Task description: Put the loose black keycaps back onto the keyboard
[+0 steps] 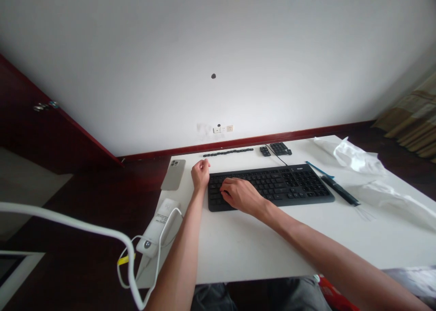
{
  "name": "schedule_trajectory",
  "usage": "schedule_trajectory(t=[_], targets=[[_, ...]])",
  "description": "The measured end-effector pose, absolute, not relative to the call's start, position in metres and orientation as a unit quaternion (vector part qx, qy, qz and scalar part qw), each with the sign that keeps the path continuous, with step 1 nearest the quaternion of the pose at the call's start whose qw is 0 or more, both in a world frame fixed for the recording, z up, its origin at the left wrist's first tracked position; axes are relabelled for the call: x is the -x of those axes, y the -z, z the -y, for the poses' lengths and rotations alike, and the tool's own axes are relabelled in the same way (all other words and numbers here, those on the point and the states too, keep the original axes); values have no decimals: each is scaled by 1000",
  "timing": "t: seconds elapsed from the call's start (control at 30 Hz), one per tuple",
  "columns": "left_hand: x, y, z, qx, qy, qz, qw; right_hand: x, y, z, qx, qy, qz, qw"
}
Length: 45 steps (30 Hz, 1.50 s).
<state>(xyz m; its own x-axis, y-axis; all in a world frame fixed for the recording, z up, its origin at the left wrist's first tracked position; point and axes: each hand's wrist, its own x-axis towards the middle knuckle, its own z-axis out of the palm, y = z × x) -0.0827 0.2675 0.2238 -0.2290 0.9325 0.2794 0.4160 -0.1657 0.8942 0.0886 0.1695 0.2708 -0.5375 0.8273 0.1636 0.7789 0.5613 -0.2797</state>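
Right hand (241, 194), hold unclear, lies over the crosswise keyboard (274, 185), top edge away; left hand (200, 175) curls loosely closed.

I could read no lettering. Print on the white corded unit (155, 230) and a pale mark on the keyboard (275, 185) were too small to decipher.

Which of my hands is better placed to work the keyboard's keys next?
Probably your right hand: it reaches over the left part of the keyboard. Your left hand is curled beside that end.
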Motion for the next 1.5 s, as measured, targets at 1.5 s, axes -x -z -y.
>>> schedule_trajectory(t=[1.5], targets=[[82,-222,-262,-602,-484,-596,219,-188,-210,-60,608,-18,732,307]])
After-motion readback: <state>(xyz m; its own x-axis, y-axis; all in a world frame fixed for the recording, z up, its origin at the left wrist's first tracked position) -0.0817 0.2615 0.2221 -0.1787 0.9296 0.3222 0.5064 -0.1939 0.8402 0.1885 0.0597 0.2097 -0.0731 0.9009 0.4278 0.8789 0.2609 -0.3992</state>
